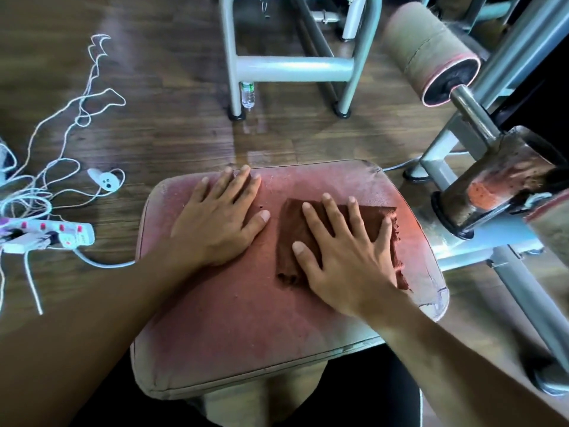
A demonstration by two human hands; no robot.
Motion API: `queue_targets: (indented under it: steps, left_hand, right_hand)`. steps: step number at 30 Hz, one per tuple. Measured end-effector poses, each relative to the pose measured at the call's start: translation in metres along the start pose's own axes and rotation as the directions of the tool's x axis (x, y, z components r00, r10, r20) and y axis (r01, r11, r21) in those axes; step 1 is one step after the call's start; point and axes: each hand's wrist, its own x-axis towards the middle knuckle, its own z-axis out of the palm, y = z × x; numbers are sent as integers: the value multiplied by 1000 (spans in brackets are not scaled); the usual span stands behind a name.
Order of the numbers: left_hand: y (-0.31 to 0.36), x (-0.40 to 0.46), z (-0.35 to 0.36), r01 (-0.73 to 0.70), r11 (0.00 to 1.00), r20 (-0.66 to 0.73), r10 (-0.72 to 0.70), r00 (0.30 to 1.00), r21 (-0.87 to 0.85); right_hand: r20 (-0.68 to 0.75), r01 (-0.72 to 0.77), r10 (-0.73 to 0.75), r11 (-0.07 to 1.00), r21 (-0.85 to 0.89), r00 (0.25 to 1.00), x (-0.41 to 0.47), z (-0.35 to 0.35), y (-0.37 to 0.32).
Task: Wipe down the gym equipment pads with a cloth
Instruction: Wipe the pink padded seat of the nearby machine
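A worn reddish seat pad point(246, 318) fills the lower middle of the head view. A folded brown cloth point(292, 235) lies flat on its right half. My right hand point(345, 251) presses down on the cloth with the fingers spread. My left hand point(221, 217) rests flat on the bare pad to the left of the cloth, fingers apart, holding nothing. A tan roller pad point(428, 47) with a red rim sits on a metal bar at the upper right.
Grey metal frame point(292, 69) stands on the wooden floor beyond the pad, with a small plastic bottle point(248, 95) at its leg. A white power strip point(61, 237) and tangled white cables point(61, 140) lie at the left. A rusty pivot bracket point(498, 186) stands close on the right.
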Motion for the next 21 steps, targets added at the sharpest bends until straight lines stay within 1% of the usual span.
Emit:
queue_targets:
  steps: [2, 6, 9, 11, 15, 16, 19, 21]
  left_hand:
    - [-1, 0, 0, -1, 1000, -4, 1, 1000, -3]
    - [-1, 0, 1, 4, 1000, -15, -4, 1000, -19]
    - [0, -1, 2, -3, 1000, -23, 3, 1000, -27]
    - [-1, -1, 2, -5, 1000, -34, 4, 999, -31]
    - [-1, -1, 2, -6, 999, -15, 5, 1000, -46]
    - [-1, -1, 2, -7, 999, -15, 7, 1000, -47]
    - [-1, -2, 2, -6, 999, -9, 5, 1000, -47]
    - [-2, -1, 2, -6, 999, -9, 6, 1000, -51]
  right_hand:
    - [4, 6, -6, 1000, 14, 1000, 12, -2, 9]
    - [-1, -108, 108, 993, 57, 994, 54, -7, 6]
    - [-8, -41, 41, 999, 6, 999, 52, -2, 3]
    - [-5, -20, 20, 1000, 23, 1000, 60, -6, 11]
    - [8, -131, 131, 989, 65, 991, 98, -15, 10]
    - [12, -136, 136, 989, 58, 991, 100, -15, 5]
    - [2, -39, 39, 999, 22, 999, 91, -11, 3]
    - [10, -30, 30, 999, 36, 999, 97, -16, 10]
